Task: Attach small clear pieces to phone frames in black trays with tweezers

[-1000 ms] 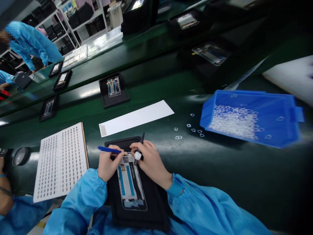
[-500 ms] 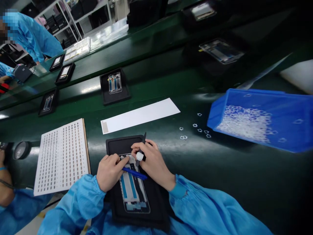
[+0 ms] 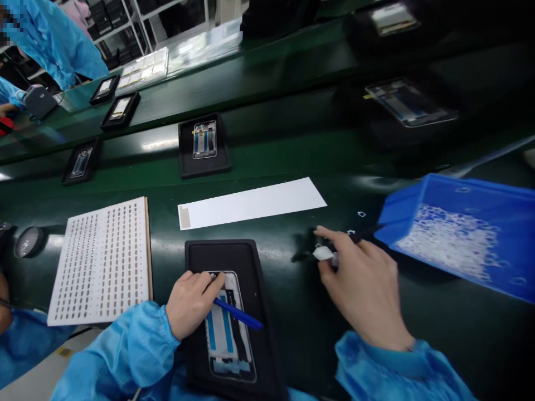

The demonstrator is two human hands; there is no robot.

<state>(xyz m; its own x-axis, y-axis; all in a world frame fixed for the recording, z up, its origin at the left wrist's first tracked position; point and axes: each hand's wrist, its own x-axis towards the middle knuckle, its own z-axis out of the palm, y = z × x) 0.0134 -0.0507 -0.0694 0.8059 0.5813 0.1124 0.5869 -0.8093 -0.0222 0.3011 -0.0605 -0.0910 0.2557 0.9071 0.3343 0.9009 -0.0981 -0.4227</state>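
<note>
My left hand (image 3: 191,301) rests on the top corner of a phone frame (image 3: 228,328) lying in a black tray (image 3: 225,259), and it grips a blue pen-like tool (image 3: 237,313) that lies across the frame. My right hand (image 3: 363,284) is out to the right over the green bench, by the small clear parts (image 3: 361,214) scattered there. It holds a black tool with a white collar (image 3: 326,253), tip pointing left. Just right of it stands a blue bin (image 3: 399,214) full of the same clear parts.
A white perforated board (image 3: 100,259) lies at the left and a white paper strip (image 3: 251,203) beyond the tray. More black trays with phone frames (image 3: 204,143) sit on the conveyor behind. Another person's sleeve (image 3: 25,345) is at the lower left; a blue-coated person (image 3: 54,39) works far left.
My right hand has left the phone frame and moved right to the loose parts near the blue bin. My left hand stayed on the frame, its blue tool swung from pointing left to lying across it.
</note>
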